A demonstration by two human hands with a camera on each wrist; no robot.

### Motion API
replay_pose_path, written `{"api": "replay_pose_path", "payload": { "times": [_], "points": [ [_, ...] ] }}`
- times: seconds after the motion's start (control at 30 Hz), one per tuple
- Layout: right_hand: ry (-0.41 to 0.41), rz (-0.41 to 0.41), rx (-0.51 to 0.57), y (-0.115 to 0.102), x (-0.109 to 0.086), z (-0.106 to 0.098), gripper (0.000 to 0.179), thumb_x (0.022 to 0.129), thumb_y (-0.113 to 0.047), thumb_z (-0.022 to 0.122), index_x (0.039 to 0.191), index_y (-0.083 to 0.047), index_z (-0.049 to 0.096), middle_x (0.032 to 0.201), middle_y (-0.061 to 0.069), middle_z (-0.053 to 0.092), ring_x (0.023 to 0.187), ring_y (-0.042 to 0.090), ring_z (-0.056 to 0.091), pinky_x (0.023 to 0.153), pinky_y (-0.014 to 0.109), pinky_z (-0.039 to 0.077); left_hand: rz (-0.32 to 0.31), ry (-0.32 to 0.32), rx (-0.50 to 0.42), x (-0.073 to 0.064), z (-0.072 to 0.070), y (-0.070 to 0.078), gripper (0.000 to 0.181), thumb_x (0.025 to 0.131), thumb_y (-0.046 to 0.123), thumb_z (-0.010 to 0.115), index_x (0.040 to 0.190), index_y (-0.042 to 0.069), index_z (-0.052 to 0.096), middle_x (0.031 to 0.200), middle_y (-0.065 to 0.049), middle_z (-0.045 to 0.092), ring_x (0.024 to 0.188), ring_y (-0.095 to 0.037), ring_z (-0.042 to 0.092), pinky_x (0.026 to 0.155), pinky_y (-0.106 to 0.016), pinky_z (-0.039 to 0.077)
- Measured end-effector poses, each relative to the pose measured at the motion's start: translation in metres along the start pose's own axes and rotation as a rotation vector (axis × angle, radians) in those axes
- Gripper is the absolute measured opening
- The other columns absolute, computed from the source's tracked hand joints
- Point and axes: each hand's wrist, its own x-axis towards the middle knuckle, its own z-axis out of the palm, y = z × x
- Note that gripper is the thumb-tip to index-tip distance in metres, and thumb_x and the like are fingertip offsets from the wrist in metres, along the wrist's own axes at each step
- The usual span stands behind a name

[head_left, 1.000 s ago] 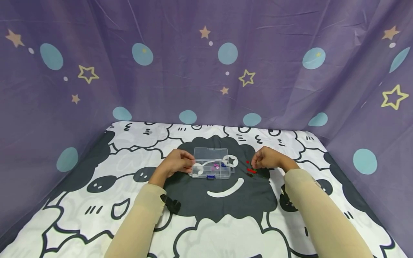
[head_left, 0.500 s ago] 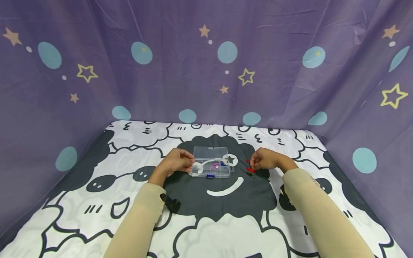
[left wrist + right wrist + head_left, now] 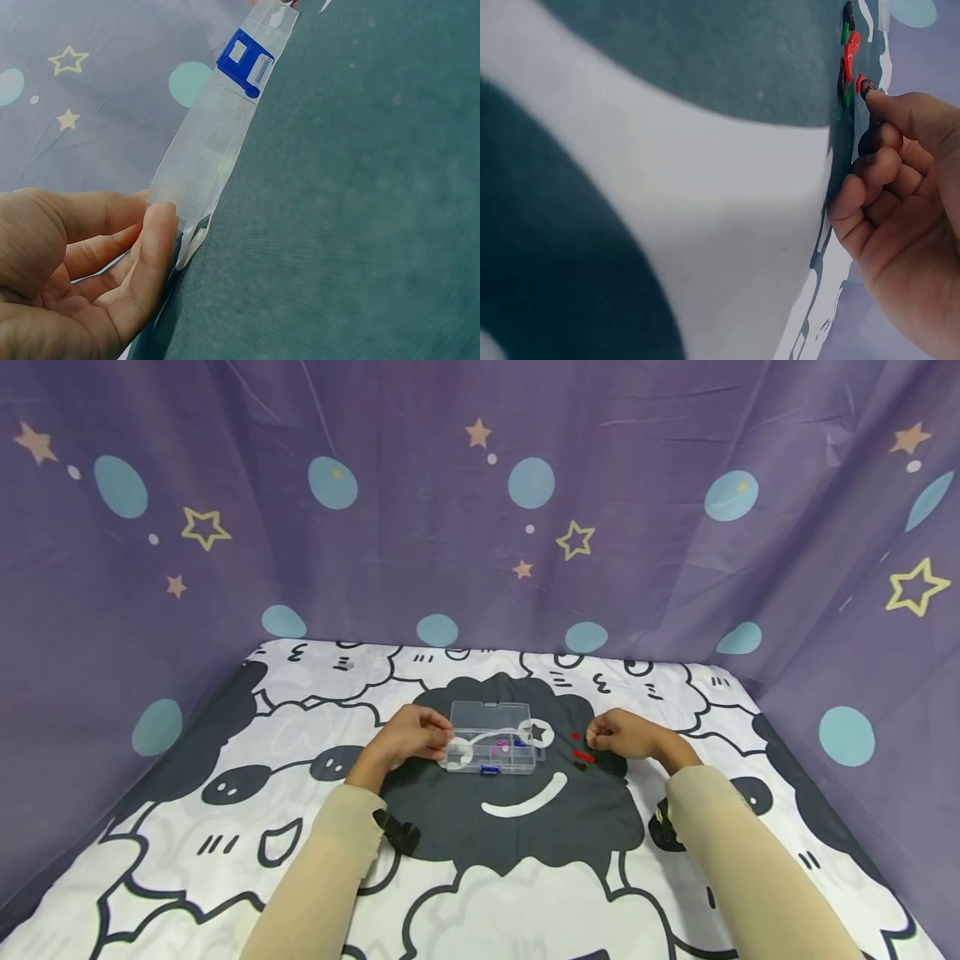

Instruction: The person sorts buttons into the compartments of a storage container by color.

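A clear plastic compartment box (image 3: 467,768) stands on the dark patch of the cloth, its lid (image 3: 480,716) raised behind it. Pink beads (image 3: 501,747) and a blue piece (image 3: 519,743) lie inside. My left hand (image 3: 412,735) pinches the box's left end between thumb and fingers; the left wrist view shows the blue latch (image 3: 244,64) beyond that hand. To the right, my right hand (image 3: 624,735) is curled above the cloth beside several small red pieces (image 3: 583,757). In the right wrist view a small dark brown piece (image 3: 868,86) sits at its pinching thumb tip.
Green pieces (image 3: 847,96) lie among the red ones, and a dark piece (image 3: 581,767) lies just in front. The cloth (image 3: 517,902) is printed with cartoon sheep. A purple curtain (image 3: 420,568) closes off the back and sides.
My right hand has shifted slightly to the right, away from the red pieces. My left hand and the box have stayed in place.
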Motion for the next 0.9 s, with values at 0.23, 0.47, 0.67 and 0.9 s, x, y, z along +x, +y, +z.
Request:
{"api": "replay_pose_path", "payload": {
  "times": [0.23, 0.47, 0.67, 0.9],
  "points": [
    [0.024, -0.020, 0.035, 0.002, -0.002, 0.002, 0.011, 0.099, 0.000, 0.059, 0.093, 0.000, 0.067, 0.081, -0.001, 0.059, 0.071, 0.011, 0.048, 0.065, 0.023, 0.041, 0.002, -0.004, -0.002, -0.001, 0.001, 0.001, 0.024, 0.096, -0.001, 0.069, 0.117, -0.011, 0.065, 0.103, -0.022, 0.068, 0.071, -0.019, 0.071, 0.066, -0.030, 0.064],
    [0.040, -0.050, 0.007, -0.009, -0.002, 0.002, 0.011, 0.101, -0.003, 0.059, 0.093, 0.000, 0.067, 0.077, -0.003, 0.055, 0.065, 0.010, 0.045, 0.062, 0.024, 0.040, 0.006, -0.010, 0.003, 0.000, 0.001, 0.001, 0.026, 0.096, 0.000, 0.070, 0.119, -0.011, 0.065, 0.105, -0.023, 0.068, 0.071, -0.019, 0.071, 0.067, -0.031, 0.064],
    [0.057, -0.100, -0.029, -0.020, 0.001, 0.006, 0.011, 0.100, -0.002, 0.060, 0.093, -0.001, 0.068, 0.076, -0.002, 0.058, 0.064, 0.009, 0.046, 0.062, 0.024, 0.040, 0.007, -0.008, 0.006, 0.001, 0.000, 0.000, 0.025, 0.096, 0.000, 0.069, 0.118, -0.011, 0.065, 0.105, -0.022, 0.068, 0.071, -0.019, 0.071, 0.067, -0.030, 0.064],
    [0.044, -0.115, -0.054, -0.038, 0.008, 0.012, 0.014, 0.104, -0.008, 0.058, 0.094, -0.002, 0.067, 0.068, -0.005, 0.053, 0.057, 0.008, 0.046, 0.059, 0.026, 0.042, 0.011, -0.007, 0.007, 0.001, 0.000, -0.002, 0.024, 0.096, 0.000, 0.069, 0.117, -0.011, 0.066, 0.103, -0.022, 0.068, 0.070, -0.019, 0.071, 0.066, -0.030, 0.064]
  ]
}}
